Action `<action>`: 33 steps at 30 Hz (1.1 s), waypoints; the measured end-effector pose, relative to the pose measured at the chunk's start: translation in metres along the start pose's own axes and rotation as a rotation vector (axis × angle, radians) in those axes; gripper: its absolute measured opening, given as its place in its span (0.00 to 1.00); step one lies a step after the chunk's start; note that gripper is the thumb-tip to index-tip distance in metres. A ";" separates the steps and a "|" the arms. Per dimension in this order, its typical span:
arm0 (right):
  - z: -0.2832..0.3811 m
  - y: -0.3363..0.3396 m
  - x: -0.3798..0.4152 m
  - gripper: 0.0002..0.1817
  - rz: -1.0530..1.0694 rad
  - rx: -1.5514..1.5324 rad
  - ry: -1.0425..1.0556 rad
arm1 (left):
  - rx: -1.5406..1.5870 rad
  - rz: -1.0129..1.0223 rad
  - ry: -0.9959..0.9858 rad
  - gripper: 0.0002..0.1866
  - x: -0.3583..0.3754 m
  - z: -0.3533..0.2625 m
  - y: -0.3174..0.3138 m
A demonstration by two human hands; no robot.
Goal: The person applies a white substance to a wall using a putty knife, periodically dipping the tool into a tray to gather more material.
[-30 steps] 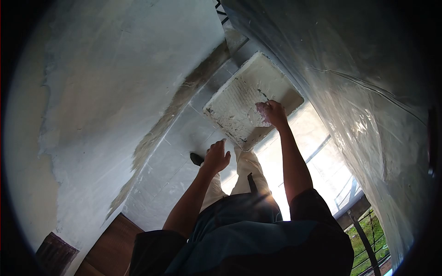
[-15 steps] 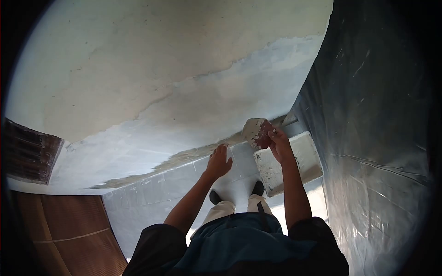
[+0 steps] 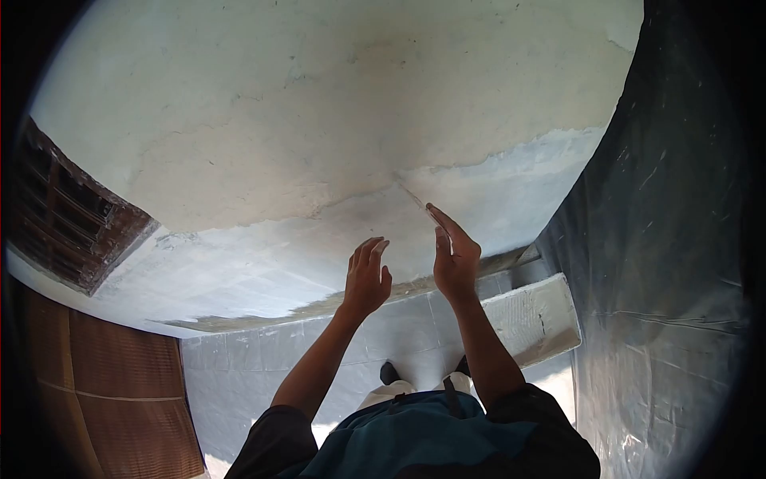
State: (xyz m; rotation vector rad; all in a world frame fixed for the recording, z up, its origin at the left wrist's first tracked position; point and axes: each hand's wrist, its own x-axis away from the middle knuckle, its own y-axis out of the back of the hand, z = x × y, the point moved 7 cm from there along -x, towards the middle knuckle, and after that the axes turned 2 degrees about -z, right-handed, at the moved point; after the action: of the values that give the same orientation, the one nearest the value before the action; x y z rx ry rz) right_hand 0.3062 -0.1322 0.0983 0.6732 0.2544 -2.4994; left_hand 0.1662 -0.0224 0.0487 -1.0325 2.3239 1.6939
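My right hand [image 3: 457, 262] grips a putty spreader [image 3: 416, 203], a flat plate seen nearly edge-on, with its far edge against the wall [image 3: 319, 120]. The tool meets the wall near the border between the beige upper surface and the whiter coated band [image 3: 263, 267] below it. My left hand [image 3: 367, 278] hangs in front of the white band, holding nothing. Its fingers are apart from the thumb and loosely bent, with whitish smears on the fingertips.
A tray [image 3: 549, 352] of white putty stands on the grey covered floor [image 3: 263, 351], right of my feet. Plastic sheeting [image 3: 654, 319] hangs along the right side. A dark slatted window [image 3: 72, 215] is at left, with a brown woven panel [image 3: 128, 391] below it.
My right hand has gone from above the tray up to the wall, turning the spreader from face-on to edge-on. My left hand stays near the wall. The view has shifted higher up the wall.
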 end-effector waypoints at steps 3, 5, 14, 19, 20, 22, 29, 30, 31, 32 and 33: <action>0.005 -0.011 0.009 0.17 -0.057 0.093 0.182 | -0.006 0.010 -0.029 0.28 0.000 0.007 0.009; 0.011 -0.017 0.016 0.16 -0.116 0.288 0.426 | -0.017 0.018 -0.047 0.28 0.000 0.010 0.011; -0.014 -0.042 0.031 0.16 -0.257 0.487 0.536 | 0.002 0.078 -0.043 0.28 0.012 0.032 0.016; -0.022 -0.055 0.035 0.16 -0.290 0.530 0.529 | 0.004 0.106 -0.041 0.27 0.023 0.044 0.016; -0.024 -0.059 0.035 0.17 -0.285 0.556 0.528 | 0.003 0.108 -0.044 0.27 0.026 0.045 0.017; -0.028 -0.066 0.036 0.17 -0.295 0.580 0.529 | -0.004 0.121 -0.026 0.27 0.030 0.048 0.017; -0.047 -0.088 0.037 0.20 -0.368 0.655 0.517 | 0.002 0.186 -0.004 0.25 0.045 0.063 0.012; -0.049 -0.091 0.037 0.20 -0.378 0.654 0.514 | 0.002 0.190 0.002 0.25 0.047 0.064 0.013; -0.051 -0.094 0.037 0.21 -0.401 0.659 0.516 | -0.004 0.194 -0.006 0.25 0.048 0.064 0.014; -0.054 -0.096 0.036 0.21 -0.425 0.665 0.517 | -0.004 0.197 -0.015 0.25 0.049 0.065 0.015; -0.057 -0.099 0.036 0.21 -0.437 0.665 0.514 | -0.004 0.200 -0.024 0.25 0.050 0.067 0.015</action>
State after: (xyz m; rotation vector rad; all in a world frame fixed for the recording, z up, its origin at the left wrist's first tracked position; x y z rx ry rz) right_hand 0.2502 -0.0479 0.0353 1.6892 -0.3072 -2.7745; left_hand 0.0986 0.0148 0.0132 -0.7980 2.4825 1.7665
